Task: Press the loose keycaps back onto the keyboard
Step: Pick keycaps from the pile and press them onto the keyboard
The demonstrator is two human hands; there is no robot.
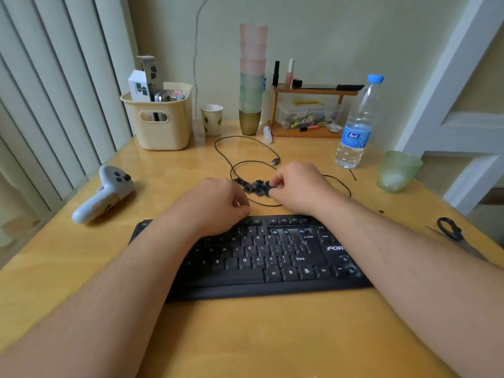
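A black keyboard (261, 257) lies on the yellow desk in front of me; several sockets near its upper right show bare blue stems (286, 231). Just behind it sits a small pile of loose black keycaps (253, 186) inside a loop of the keyboard's thin cable (245, 148). My right hand (297, 184) is at the right side of the pile, its fingertips pinching a keycap. Over the keyboard's top edge, left of the pile, my left hand (218, 205) rests with fingers curled; I cannot make out anything in it.
A white game controller (106, 192) lies at the left, scissors (450, 230) at the right edge. Behind stand a cream basket (161, 118), a paper cup (212, 118), stacked plastic cups (252, 77), a small wooden shelf (308, 110), a water bottle (357, 124) and a green glass (396, 170).
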